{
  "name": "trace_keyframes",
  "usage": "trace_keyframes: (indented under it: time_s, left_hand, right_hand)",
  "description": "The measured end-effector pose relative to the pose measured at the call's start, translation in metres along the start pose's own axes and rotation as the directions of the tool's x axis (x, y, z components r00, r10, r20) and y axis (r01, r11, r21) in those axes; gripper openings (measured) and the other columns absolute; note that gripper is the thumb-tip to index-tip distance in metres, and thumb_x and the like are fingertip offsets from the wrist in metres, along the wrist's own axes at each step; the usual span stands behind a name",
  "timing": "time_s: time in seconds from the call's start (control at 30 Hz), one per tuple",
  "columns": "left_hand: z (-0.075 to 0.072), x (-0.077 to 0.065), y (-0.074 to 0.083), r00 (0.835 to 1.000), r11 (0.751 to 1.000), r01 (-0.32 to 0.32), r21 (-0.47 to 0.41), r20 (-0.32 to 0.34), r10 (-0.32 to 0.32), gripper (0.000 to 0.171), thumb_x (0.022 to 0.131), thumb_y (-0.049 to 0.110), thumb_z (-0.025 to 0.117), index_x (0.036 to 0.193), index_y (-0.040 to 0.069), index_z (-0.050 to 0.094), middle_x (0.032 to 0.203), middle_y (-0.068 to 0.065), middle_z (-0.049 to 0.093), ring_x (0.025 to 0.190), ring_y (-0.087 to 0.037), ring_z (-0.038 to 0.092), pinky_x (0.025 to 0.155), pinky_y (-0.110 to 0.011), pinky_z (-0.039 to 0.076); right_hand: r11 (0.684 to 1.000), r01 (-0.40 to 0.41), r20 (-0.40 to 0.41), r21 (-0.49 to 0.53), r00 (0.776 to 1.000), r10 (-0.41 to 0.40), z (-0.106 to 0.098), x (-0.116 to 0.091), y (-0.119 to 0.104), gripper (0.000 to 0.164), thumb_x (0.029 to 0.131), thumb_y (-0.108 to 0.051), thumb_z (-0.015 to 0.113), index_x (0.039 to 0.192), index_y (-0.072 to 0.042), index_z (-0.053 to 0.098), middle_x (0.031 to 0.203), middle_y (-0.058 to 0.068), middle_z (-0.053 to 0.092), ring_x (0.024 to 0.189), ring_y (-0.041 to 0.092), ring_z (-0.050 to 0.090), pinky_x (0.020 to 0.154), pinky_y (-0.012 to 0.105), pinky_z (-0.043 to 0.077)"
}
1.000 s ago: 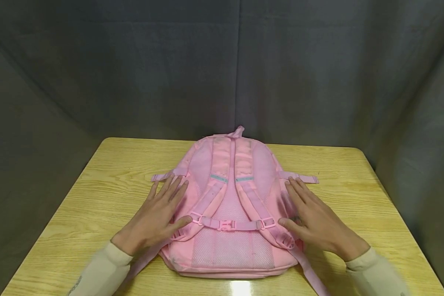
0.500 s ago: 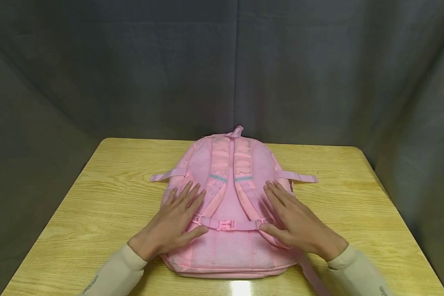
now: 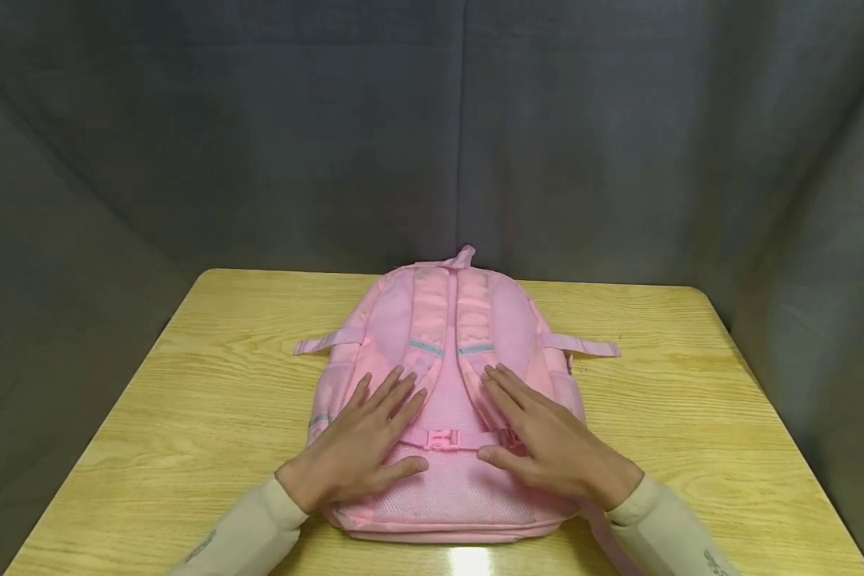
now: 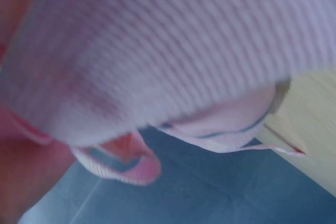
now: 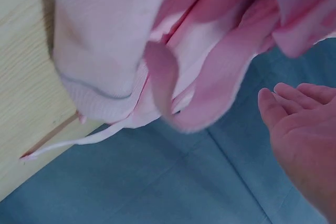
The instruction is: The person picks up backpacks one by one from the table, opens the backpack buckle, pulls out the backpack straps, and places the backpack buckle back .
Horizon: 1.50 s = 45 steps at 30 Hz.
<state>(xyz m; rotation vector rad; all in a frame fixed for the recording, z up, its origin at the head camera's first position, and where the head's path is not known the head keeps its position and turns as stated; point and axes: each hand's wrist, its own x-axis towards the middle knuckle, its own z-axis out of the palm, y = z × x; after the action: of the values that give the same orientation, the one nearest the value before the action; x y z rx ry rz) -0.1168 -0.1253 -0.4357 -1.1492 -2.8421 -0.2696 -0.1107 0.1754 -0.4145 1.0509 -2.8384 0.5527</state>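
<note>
1. Yellow wood-grain flat table (image 3: 187, 416): perhaps slick; uneven pushing could cause skidding.
2. Soft pink fabric backpack (image 3: 452, 490), mid-table, top toward twelve: slack cloth might bunch under pressure.
3. My bare left hand (image 3: 362, 440), at the backpack's eight o'clock, and bare right hand (image 3: 550, 440), at four: fingers straight, gripping nothing; whether touching, I cannot tell.
4. Pink plastic buckle (image 3: 439, 439), between my hands: a sideways sweep could snag it.

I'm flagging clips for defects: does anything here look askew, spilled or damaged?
Nothing stands out. The pink backpack lies straps-up on the table, its chest buckle fastened. Only the side straps stick out loosely, which seems ordinary.
</note>
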Motion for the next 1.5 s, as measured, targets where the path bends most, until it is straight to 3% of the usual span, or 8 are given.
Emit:
trace_keyframes:
  time_s: [0.23,0.47,0.67,0.97,1.23,1.5]
  left_hand:
    - [0.004,0.004,0.004,1.000,0.999,-0.018,0.034,-0.016,0.018,0.080,0.098,0.065,0.042,0.153,0.008,0.037,0.162,-0.015,0.028,0.152,-0.031,0.017,0.122,-0.055,0.018]
    - [0.008,0.009,0.007,0.998,0.997,-0.054,0.054,-0.023,0.056,0.073,0.101,0.058,0.042,0.148,0.003,0.044,0.160,-0.018,0.032,0.151,-0.033,0.021,0.121,-0.053,0.021]
    - [0.009,0.011,0.008,0.995,0.992,-0.083,0.091,-0.043,0.087,0.066,0.101,0.053,0.046,0.140,0.000,0.053,0.155,-0.021,0.039,0.148,-0.036,0.027,0.120,-0.051,0.026]
    - [0.012,0.013,0.007,0.991,0.985,-0.101,0.139,-0.074,0.112,0.057,0.101,0.048,0.050,0.131,0.000,0.059,0.146,-0.020,0.050,0.144,-0.036,0.037,0.117,-0.048,0.033]
    - [0.014,0.019,0.008,0.983,0.979,-0.134,0.153,-0.103,0.151,0.048,0.099,0.045,0.057,0.121,0.002,0.063,0.132,-0.012,0.057,0.129,-0.027,0.050,0.116,-0.039,0.035]
    - [0.017,0.021,0.012,0.983,0.969,-0.124,0.214,-0.103,0.149,0.039,0.097,0.044,0.059,0.117,0.010,0.066,0.113,-0.004,0.062,0.109,-0.021,0.054,0.102,-0.039,0.045]
  right_hand:
    - [0.999,0.047,0.012,-0.014,0.999,-0.047,0.009,0.005,-0.005,0.086,0.095,-0.061,0.054,0.152,0.000,0.036,0.160,0.014,0.032,0.149,0.027,0.028,0.116,0.045,0.035]
    - [0.997,0.073,-0.008,0.015,0.997,-0.073,0.017,0.005,-0.009,0.073,0.095,-0.046,0.063,0.147,0.001,0.043,0.153,0.013,0.044,0.140,0.021,0.044,0.112,0.040,0.041]
    - [0.992,0.117,-0.044,-0.040,0.992,-0.119,0.024,0.006,-0.008,0.060,0.093,-0.031,0.066,0.140,0.002,0.051,0.143,0.013,0.053,0.134,0.022,0.050,0.110,0.039,0.043]
    - [0.980,0.175,-0.099,-0.091,0.978,-0.184,0.028,0.013,-0.008,0.048,0.091,-0.029,0.069,0.129,-0.001,0.059,0.129,0.010,0.059,0.122,0.021,0.055,0.106,0.037,0.047]
    - [0.971,0.195,-0.128,-0.138,0.969,-0.213,0.031,0.018,-0.008,0.043,0.090,-0.028,0.071,0.123,-0.003,0.063,0.119,0.006,0.062,0.112,0.020,0.057,0.102,0.034,0.049]
    - [0.968,0.196,-0.074,-0.159,0.975,-0.210,0.034,0.021,-0.013,0.040,0.090,-0.029,0.073,0.120,-0.004,0.066,0.112,0.004,0.065,0.105,0.019,0.057,0.096,0.034,0.049]
